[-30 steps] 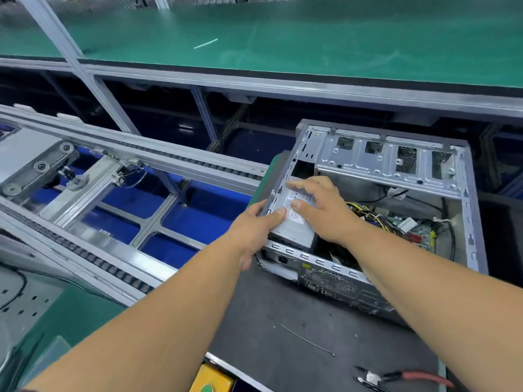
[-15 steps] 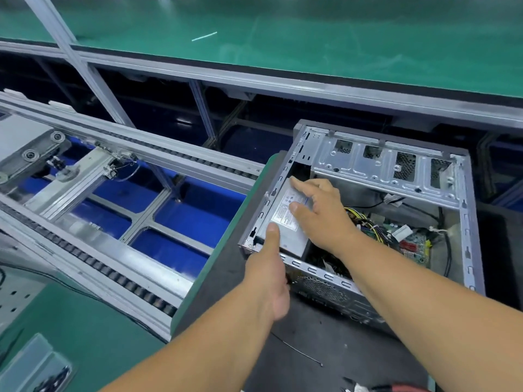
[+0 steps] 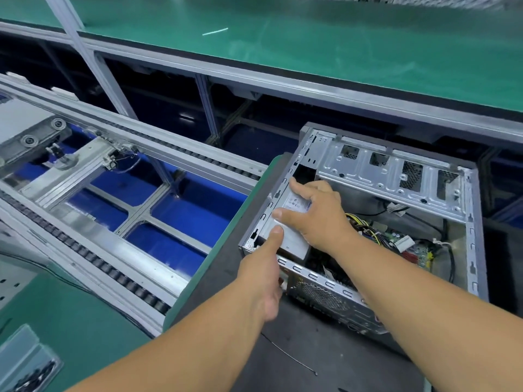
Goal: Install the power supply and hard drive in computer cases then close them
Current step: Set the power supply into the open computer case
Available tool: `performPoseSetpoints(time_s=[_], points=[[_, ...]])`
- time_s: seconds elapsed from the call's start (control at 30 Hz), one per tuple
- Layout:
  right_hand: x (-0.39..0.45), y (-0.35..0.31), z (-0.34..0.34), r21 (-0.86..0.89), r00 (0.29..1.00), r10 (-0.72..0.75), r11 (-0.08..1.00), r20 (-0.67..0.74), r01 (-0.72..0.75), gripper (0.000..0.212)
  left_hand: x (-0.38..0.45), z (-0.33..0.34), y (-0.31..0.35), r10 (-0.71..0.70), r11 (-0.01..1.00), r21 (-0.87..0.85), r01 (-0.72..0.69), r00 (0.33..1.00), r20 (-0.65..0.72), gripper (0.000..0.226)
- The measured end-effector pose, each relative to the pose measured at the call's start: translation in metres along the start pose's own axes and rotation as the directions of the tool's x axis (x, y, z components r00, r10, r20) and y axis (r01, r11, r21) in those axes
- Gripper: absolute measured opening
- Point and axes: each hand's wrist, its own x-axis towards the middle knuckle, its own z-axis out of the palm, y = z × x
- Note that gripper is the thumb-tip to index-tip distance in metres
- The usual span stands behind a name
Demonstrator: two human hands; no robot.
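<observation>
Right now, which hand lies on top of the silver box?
The right hand lies spread over the power supply; the left hand only touches its near edge.

Single head-worn view (wide-angle), looking forward and down, close above the open computer case (image 3: 464, 199).

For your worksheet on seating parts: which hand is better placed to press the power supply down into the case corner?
The right hand: its fingers lie spread flat on top of the power supply inside the case. The left hand only touches its near edge with a thumb.
</observation>
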Motion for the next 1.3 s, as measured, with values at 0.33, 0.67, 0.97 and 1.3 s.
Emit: performPoseSetpoints(time_s=[0.33, 0.67, 0.97, 1.3], points=[[0.013, -0.072, -0.010, 0.749, 0.949, -0.242, 0.586, -0.202, 0.309, 0.036, 0.003, 0.002, -0.010, 0.066, 0.992, -0.107, -0.074, 0.995, -0.077, 0.101], [0.022, -0.024, -0.006, 0.218, 0.952, -0.133, 0.956, -0.276, 0.197, 0.024, 0.004, -0.005, -0.005, 0.034, 0.990, -0.139, -0.031, 0.999, 0.017, 0.073], [0.019, 0.023, -0.025, 0.244, 0.991, 0.125, 0.961, 0.038, -0.131, 0.028, 0.007, 0.006, -0.008, 0.073, 0.975, -0.209, -0.073, 0.997, -0.008, 0.049], [0.030, 0.027, -0.024, 0.360, 0.985, 0.161, 0.917, 0.058, -0.171, 0.012, 0.003, 0.014, -0.006, 0.028, 0.989, -0.140, -0.048, 0.989, -0.144, 0.042]])
